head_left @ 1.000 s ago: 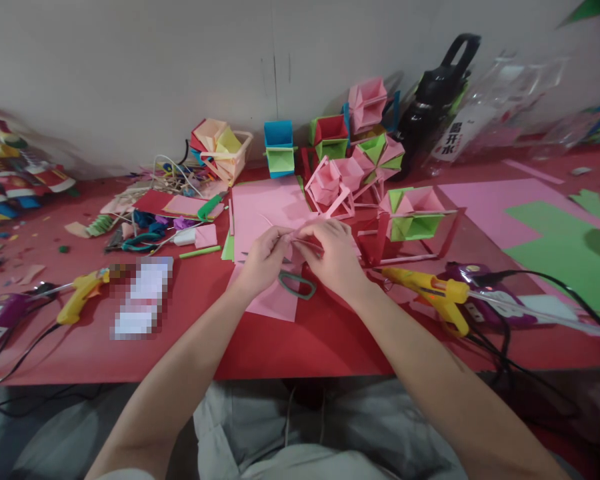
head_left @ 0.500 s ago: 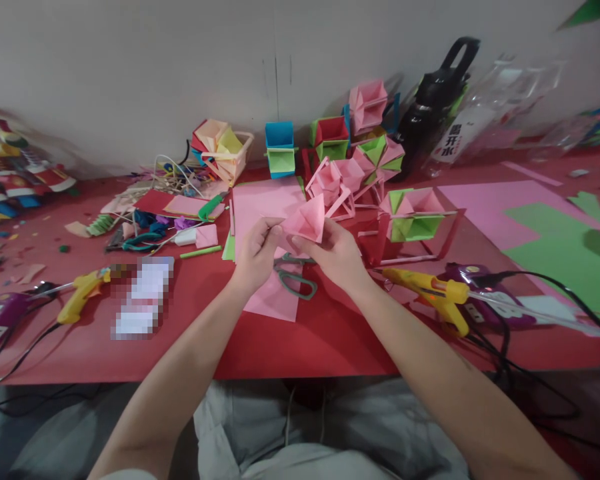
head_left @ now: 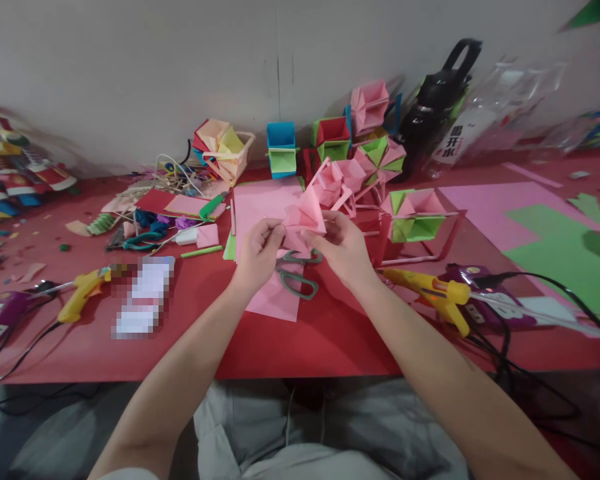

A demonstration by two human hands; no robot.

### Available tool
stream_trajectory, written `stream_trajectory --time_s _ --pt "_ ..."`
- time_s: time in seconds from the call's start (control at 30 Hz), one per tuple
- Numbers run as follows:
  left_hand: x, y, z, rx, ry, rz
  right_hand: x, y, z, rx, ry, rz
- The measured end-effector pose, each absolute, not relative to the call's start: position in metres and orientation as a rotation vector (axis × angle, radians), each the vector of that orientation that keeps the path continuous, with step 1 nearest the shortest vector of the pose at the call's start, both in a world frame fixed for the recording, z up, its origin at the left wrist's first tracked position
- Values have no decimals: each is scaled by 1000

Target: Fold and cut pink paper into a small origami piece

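Note:
Between my hands is a folded piece of pink paper [head_left: 304,217], held above the table with its creased pocket partly opened. My left hand [head_left: 258,250] pinches its left corner between thumb and fingers. On the other side, my right hand [head_left: 343,247] grips the right edge, thumb in front and fingers behind, partly hidden. Below them lies a pair of scissors [head_left: 298,285] with grey-green handles, on a pink sheet [head_left: 273,301]; its blades are hidden. A stack of pink paper [head_left: 260,200] rests just behind my left hand.
Folded paper wheels on stands, one pink and green [head_left: 415,217], stand behind and to the right. Yellow glue guns [head_left: 430,293] [head_left: 83,297] with cords lie at both sides. A phone [head_left: 144,297] is at left; a black bottle [head_left: 430,113] stands at the back.
The folded pink paper has been turned and spread somewhat, its pocket shape now different. My right hand has shifted slightly right, uncovering more of the scissors.

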State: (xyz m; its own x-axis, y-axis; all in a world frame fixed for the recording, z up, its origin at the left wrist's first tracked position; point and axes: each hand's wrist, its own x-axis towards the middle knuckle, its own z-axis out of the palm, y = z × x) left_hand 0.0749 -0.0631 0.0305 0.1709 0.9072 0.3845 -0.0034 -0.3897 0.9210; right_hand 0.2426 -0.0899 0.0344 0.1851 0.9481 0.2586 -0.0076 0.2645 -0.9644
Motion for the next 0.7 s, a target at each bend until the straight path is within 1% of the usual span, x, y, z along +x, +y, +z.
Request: stream_trajectory --time_s 0.17,0.3,0.4,0.53,0.6,0.7 --pt "58 -61 33 2078 1110 1513 252 -92 35 -1006 -1326 706" --pt "52 -63 36 2377 1171 1504 253 -95 35 -1020 -1422 784" --pt "55 -65 37 2524 1084 1457 251 -94 32 -1115 -1402 836" --pt "62 -67 35 2739 857 1343 254 -90 28 -1314 -1415 654" --pt "66 -69 33 2820 772 1301 258 -88 27 -1326 -1446 599" --pt "68 -70 31 2855 734 1252 263 -87 26 -1293 -1466 621"
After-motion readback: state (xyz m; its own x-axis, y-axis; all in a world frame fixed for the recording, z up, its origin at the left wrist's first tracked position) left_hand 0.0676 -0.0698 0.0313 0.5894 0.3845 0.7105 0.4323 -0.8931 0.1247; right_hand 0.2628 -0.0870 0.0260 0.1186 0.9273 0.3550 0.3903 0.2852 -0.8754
